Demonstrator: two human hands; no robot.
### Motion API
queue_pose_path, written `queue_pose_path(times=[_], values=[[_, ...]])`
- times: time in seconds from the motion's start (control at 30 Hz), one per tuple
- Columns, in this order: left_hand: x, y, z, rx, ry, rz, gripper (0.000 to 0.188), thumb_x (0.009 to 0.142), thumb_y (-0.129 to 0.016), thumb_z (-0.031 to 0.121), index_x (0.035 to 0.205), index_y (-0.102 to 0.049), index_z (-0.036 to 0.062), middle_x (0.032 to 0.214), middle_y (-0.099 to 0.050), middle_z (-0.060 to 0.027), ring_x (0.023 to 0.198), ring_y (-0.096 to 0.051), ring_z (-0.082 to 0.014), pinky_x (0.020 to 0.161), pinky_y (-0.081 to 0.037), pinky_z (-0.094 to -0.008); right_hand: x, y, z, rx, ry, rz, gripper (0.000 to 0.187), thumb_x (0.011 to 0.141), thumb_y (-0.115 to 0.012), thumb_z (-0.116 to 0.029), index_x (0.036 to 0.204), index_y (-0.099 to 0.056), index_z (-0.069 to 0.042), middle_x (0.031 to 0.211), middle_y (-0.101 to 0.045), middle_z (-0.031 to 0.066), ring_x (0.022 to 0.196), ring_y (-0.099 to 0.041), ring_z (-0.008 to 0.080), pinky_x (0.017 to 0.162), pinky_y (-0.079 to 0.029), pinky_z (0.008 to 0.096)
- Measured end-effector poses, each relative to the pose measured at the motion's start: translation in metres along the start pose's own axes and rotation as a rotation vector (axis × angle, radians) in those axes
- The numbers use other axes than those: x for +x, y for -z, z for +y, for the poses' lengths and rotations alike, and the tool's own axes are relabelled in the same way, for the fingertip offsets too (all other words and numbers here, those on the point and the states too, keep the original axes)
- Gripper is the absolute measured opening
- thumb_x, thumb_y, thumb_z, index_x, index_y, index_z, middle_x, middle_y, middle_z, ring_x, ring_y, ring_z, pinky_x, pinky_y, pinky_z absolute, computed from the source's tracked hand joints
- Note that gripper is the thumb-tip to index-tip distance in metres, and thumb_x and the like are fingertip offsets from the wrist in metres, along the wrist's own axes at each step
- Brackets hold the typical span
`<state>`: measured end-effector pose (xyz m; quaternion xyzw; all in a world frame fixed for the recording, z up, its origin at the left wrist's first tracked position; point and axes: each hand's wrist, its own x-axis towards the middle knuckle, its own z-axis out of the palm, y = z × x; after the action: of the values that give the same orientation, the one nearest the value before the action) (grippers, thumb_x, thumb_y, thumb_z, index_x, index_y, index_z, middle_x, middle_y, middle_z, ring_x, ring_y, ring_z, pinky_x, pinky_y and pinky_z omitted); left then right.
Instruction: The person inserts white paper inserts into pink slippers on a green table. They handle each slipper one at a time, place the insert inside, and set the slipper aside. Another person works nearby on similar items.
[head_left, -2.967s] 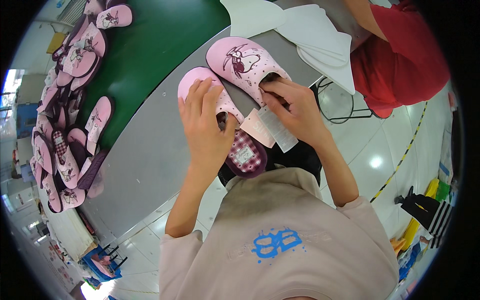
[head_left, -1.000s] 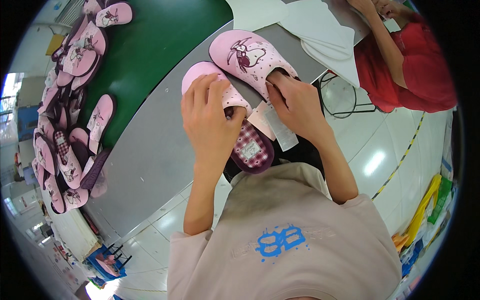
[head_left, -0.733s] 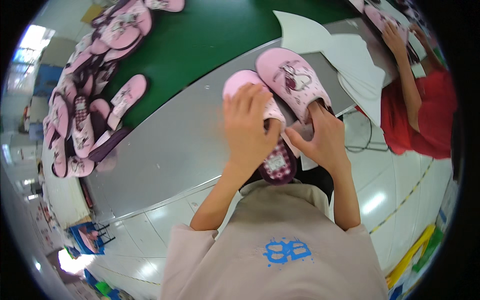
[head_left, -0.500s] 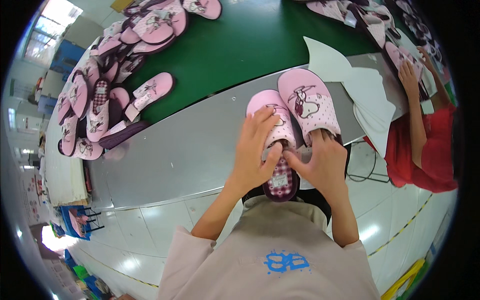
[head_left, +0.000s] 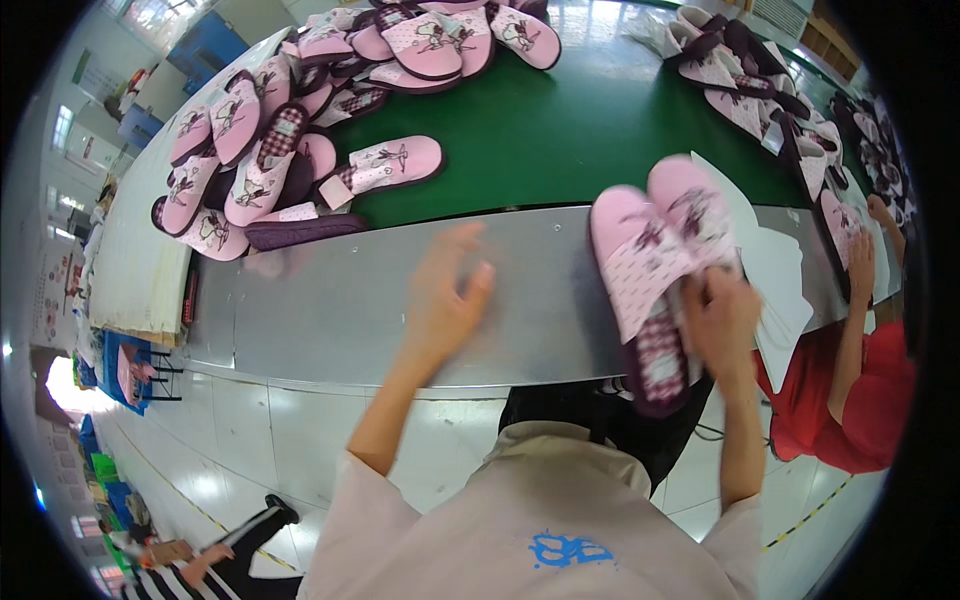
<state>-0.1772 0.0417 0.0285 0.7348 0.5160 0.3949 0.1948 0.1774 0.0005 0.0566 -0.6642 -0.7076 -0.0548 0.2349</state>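
Observation:
A pair of pink slippers [head_left: 638, 270] with dotted uppers, a printed cartoon figure and dark soles is held side by side over the metal table edge. My right hand [head_left: 724, 318] is closed at the opening of the right-hand slipper [head_left: 696, 205], its fingers gripping the pair. The left-hand slipper shows a red checked insole with a pale label. Away to the left, my left hand [head_left: 445, 300] hovers over the grey metal strip [head_left: 540, 300], holding nothing. Motion smears it, but the thumb stands apart from the fingers.
Many pink slippers [head_left: 430, 45] lie heaped on the green table [head_left: 520, 130] at the far left. White curved sheets [head_left: 775, 285] lie beside my right hand. More slippers [head_left: 740, 80] line the far right, where a person in red [head_left: 860, 400] works.
My left hand has let go of the slippers and moved left. My right hand has carried the pair to the right. The view has shifted, and a seated person's leg shows at lower left.

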Motion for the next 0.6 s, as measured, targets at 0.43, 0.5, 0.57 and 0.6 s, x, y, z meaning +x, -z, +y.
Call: queue_pose_path(times=[0.43, 0.5, 0.57, 0.6], values=[[0.137, 0.073, -0.265, 0.273, 0.222, 0.130, 0.056, 0.100, -0.066, 0.034, 0.143, -0.056, 0.0004, 0.136, -0.066, -0.0211, 0.123, -0.064, -0.0328, 0.108, -0.047, -0.0391, 0.196, 0.002, 0.246, -0.555, -0.135, 0.133, 0.046, 0.094, -0.066, -0.040, 0.120, -0.066, -0.002, 0.121, -0.064, 0.0243, 0.111, -0.066, 0.0429, 0.088, -0.058, 0.0548], [0.145, 0.072, -0.232, 0.021, 0.255, 0.074, 0.057, 0.100, -0.067, 0.025, 0.147, -0.052, -0.0014, 0.131, -0.068, -0.0166, 0.120, -0.065, -0.0284, 0.107, -0.048, -0.0370, 0.168, -0.012, 0.256, -0.503, -0.186, 0.064, 0.045, 0.093, -0.070, -0.037, 0.124, -0.063, -0.005, 0.127, -0.061, 0.0222, 0.113, -0.065, 0.0437, 0.091, -0.056, 0.0570], [0.163, 0.072, -0.189, -0.151, 0.320, 0.136, 0.048, 0.100, -0.066, 0.017, 0.144, -0.057, 0.0007, 0.130, -0.067, -0.0078, 0.112, -0.063, -0.0166, 0.103, -0.047, -0.0295, 0.145, -0.018, 0.275, -0.467, -0.239, 0.041, 0.046, 0.092, -0.071, -0.036, 0.127, -0.063, -0.007, 0.126, -0.061, 0.0220, 0.113, -0.065, 0.0443, 0.093, -0.056, 0.0572], [0.170, 0.074, -0.175, -0.193, 0.279, 0.127, 0.046, 0.100, -0.065, 0.017, 0.142, -0.059, 0.0010, 0.128, -0.067, -0.0064, 0.111, -0.063, -0.0151, 0.102, -0.047, -0.0285, 0.138, -0.020, 0.277, -0.437, -0.247, 0.036, 0.046, 0.092, -0.071, -0.036, 0.128, -0.064, -0.007, 0.126, -0.061, 0.0219, 0.113, -0.065, 0.0439, 0.093, -0.055, 0.0570]])
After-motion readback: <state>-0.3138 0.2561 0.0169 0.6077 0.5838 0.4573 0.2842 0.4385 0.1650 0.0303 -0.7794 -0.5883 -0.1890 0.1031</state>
